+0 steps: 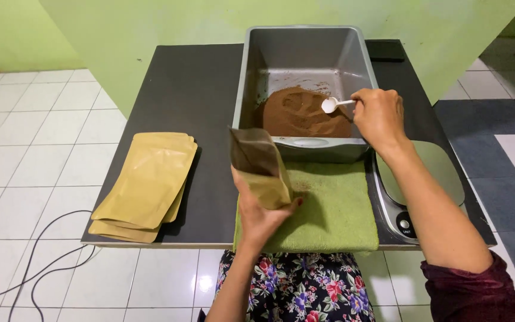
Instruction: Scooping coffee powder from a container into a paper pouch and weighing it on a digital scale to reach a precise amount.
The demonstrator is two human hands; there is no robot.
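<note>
Floral-patterned fabric (305,292) on the person's lap fills the bottom edge of the head view, just below the near edge of the dark table (192,89). Taking the grey tub (257,65) as the landmark: it stands at the far middle of the table, with a mound of brown powder (302,113) heaped against its near wall. Directly in front of the tub lies a green towel (329,209), and above it the left hand (263,214) grips a kraft stand-up pouch (260,167) from below, fingers wrapped round its lower half, its mouth tilted toward the tub. The right hand (379,116) reaches over the tub's right rim, fingertips pinching the handle of a small white scoop (331,105), whose bowl hovers just over the powder and looks empty. To the tub's front right sits a flat scale (430,173); to its front left, well apart, lies a stack of empty pouches (147,185). Scooping would go best with the pouch mouth held wide and close to the tub rim, so any spill lands on the towel.
</note>
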